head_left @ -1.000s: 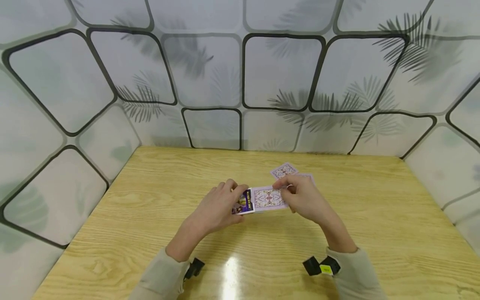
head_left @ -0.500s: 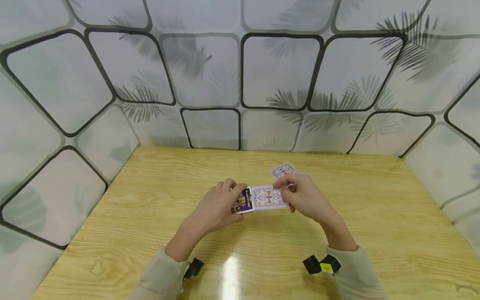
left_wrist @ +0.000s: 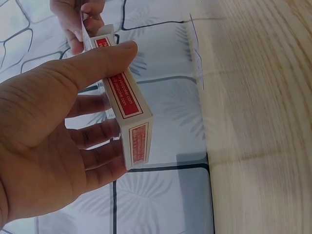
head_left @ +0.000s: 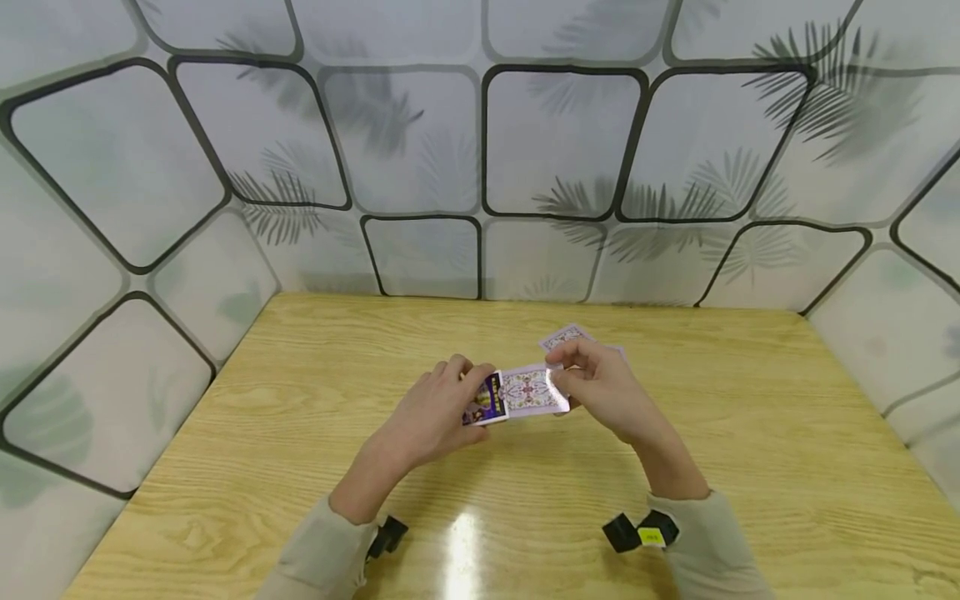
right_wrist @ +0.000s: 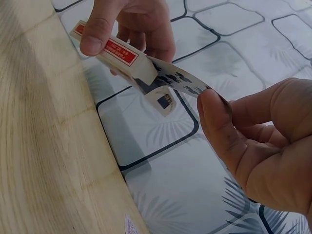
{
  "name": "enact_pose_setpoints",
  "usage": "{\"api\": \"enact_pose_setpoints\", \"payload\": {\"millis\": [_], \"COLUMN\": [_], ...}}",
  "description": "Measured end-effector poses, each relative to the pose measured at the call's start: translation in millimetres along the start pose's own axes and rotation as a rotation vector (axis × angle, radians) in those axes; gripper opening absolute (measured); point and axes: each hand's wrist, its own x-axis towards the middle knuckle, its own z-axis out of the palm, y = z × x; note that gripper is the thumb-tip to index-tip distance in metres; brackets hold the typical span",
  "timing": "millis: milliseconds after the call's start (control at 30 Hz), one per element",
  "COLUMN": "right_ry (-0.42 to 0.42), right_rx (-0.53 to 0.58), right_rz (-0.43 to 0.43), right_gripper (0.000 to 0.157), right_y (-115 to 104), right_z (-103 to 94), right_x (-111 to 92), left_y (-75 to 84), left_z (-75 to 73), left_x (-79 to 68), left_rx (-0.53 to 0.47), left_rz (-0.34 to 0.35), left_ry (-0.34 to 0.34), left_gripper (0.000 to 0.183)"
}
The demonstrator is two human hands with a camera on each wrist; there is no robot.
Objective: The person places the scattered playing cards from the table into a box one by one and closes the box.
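Note:
My left hand (head_left: pixel 420 421) grips a playing card box (head_left: pixel 489 402) above the table, its thumb along one narrow side. In the left wrist view, that box (left_wrist: pixel 141 114) shows white edges and red printed panels. A playing card (head_left: pixel 527 390) with a patterned purple back spans from the box's right end to my right hand (head_left: pixel 611 396). Thumb and fingers of the right hand pinch its outer end. Seen from the right wrist, the card (right_wrist: pixel 178 80) bows in a curve, dark pips on its face, near the box's hanging flap (right_wrist: pixel 165 101). How deep it sits inside is hidden.
Beyond the right hand, a patterned card (head_left: pixel 562 335) lies face down on the wooden table (head_left: pixel 337 350). Another card (head_left: pixel 619 351) lies partly hidden behind that hand. A patterned fabric wall (head_left: pixel 558 142) borders the table's back and sides.
My right hand has shifted slightly left toward the box. The card between the hands now catches a bright glare and less of its length shows. The left hand stays nearly still.

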Motion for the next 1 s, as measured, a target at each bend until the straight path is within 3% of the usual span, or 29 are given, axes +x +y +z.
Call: {"api": "enact_pose_setpoints", "payload": {"millis": [167, 533, 1000], "right_ry": [-0.017, -0.023, -0.011], "right_rx": [0.058, 0.067, -0.032], "right_rz": [0.01, -0.002, -0.03], "right_gripper": [0.016, 0.013, 0.012], "right_y": [1, 1, -7], "right_z": [3.5, 9.8, 19.4], "right_x": [1, 1, -4], "left_y": [0.4, 4.7, 7.0], "left_z": [-1.1, -2.9, -0.3], "left_x": [-0.7, -0.3, 1.0], "left_rx": [-0.012, -0.02, 0.02], "left_rz": [0.017, 0.031, 0.052], "left_ry": [0.019, 0.021, 0.025], "left_gripper": [0.078, 0.077, 0.077]}}
